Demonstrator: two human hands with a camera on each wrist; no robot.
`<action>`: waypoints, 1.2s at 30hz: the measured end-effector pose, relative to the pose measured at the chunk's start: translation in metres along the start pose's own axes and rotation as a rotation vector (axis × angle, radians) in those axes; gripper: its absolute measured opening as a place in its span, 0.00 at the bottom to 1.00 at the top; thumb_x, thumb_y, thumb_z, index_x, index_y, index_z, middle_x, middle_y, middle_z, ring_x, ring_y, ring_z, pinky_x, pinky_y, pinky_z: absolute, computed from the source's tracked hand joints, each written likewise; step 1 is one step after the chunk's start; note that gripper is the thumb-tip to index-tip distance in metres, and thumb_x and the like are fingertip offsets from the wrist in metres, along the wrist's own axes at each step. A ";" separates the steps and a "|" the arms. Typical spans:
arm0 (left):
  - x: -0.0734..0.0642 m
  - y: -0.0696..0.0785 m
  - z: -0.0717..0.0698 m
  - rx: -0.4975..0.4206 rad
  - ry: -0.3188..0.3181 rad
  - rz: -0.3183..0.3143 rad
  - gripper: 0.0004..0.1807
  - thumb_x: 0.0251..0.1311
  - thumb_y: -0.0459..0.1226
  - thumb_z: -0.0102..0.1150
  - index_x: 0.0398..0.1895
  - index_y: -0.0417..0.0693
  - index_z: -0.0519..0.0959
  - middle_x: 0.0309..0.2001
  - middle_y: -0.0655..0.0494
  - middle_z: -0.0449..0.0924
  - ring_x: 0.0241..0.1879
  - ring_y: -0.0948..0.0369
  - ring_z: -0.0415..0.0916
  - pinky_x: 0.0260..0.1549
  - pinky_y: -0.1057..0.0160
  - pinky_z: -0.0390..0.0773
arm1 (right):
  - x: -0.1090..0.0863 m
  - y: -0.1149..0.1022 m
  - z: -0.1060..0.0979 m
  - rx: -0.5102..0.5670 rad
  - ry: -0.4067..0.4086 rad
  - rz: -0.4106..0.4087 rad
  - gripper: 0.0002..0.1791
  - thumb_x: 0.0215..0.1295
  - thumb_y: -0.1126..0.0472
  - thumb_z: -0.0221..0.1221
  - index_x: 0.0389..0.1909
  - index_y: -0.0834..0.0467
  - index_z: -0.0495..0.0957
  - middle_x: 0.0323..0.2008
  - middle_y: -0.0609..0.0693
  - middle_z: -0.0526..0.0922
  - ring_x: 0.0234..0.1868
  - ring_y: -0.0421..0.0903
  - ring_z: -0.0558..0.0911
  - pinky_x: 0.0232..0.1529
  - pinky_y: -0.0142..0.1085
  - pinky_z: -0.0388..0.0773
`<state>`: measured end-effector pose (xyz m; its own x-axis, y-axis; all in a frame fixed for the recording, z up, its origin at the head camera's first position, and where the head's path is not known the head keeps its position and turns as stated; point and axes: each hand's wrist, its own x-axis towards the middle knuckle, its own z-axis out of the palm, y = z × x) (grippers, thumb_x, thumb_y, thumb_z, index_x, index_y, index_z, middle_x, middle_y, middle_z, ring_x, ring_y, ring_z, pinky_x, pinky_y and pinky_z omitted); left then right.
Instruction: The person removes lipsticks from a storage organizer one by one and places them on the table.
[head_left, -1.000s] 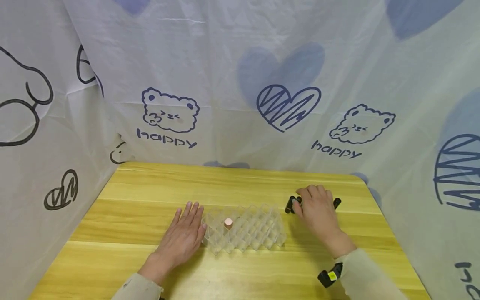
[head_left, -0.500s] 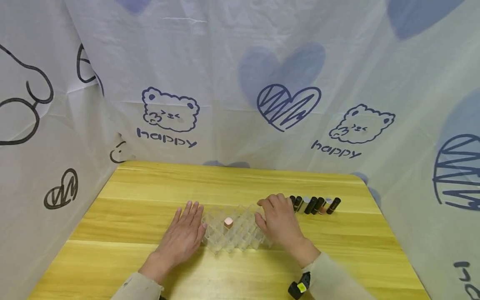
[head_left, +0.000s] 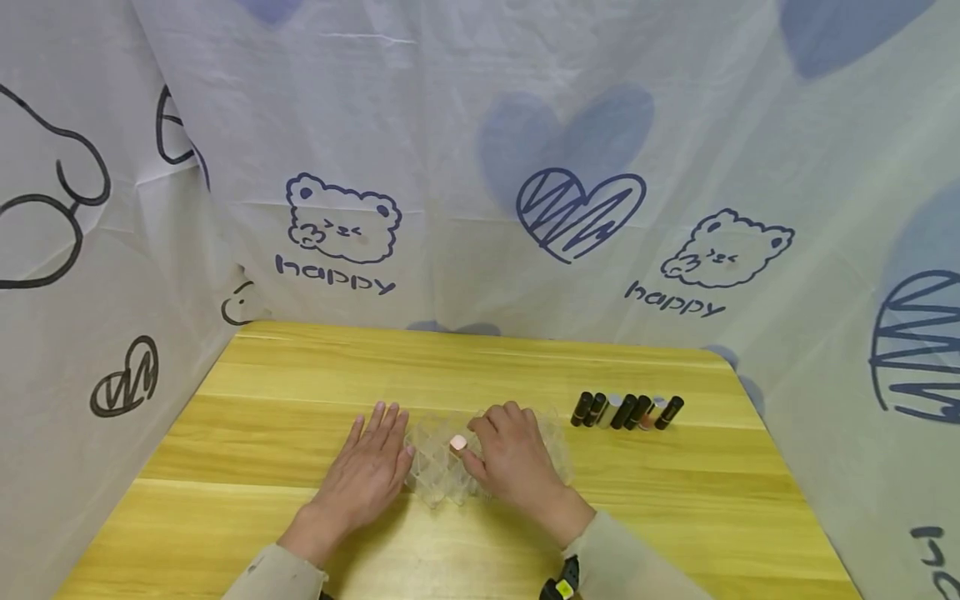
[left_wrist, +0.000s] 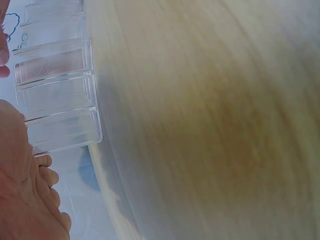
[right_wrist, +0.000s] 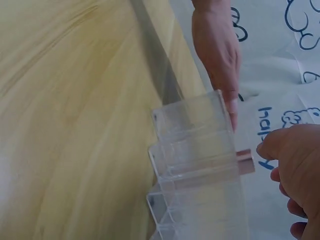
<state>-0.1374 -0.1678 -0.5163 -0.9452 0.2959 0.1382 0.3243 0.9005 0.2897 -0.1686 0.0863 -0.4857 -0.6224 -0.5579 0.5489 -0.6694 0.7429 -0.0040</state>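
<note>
A clear plastic lipstick holder (head_left: 435,479) with diamond-shaped compartments lies on the table, partly hidden by my right hand. One lipstick (head_left: 457,444) with a pale pink, rose-gold end stands in it, and the end juts out of the top in the right wrist view. My left hand (head_left: 367,471) lies with straight fingers along the holder's left end, thumb at its side. Over the holder's middle is my right hand (head_left: 517,458), fingers loosely bent, thumb close by the lipstick's end. Nothing shows between its thumb and fingers in the right wrist view (right_wrist: 300,170).
Several lipsticks (head_left: 626,411), mostly black, with a few pale or clear ones, lie side by side in a row at the right. The wooden table (head_left: 330,358) ends at a white printed curtain (head_left: 450,275) behind and on both sides.
My right hand has moved left from the row of lipsticks, across the holder, to beside the standing lipstick. The whole row is now uncovered. My left hand has stayed in place.
</note>
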 end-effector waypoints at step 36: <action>0.000 0.001 0.001 0.015 0.011 0.000 0.35 0.86 0.50 0.35 0.83 0.35 0.56 0.83 0.38 0.54 0.84 0.44 0.45 0.83 0.39 0.45 | 0.024 -0.006 -0.007 0.057 0.054 0.008 0.08 0.63 0.54 0.67 0.32 0.53 0.80 0.30 0.45 0.78 0.33 0.46 0.73 0.35 0.36 0.64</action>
<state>-0.1369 -0.1670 -0.5169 -0.9445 0.2927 0.1488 0.3239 0.9051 0.2755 -0.1760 0.0710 -0.4665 -0.6063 -0.5302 0.5926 -0.6872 0.7243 -0.0551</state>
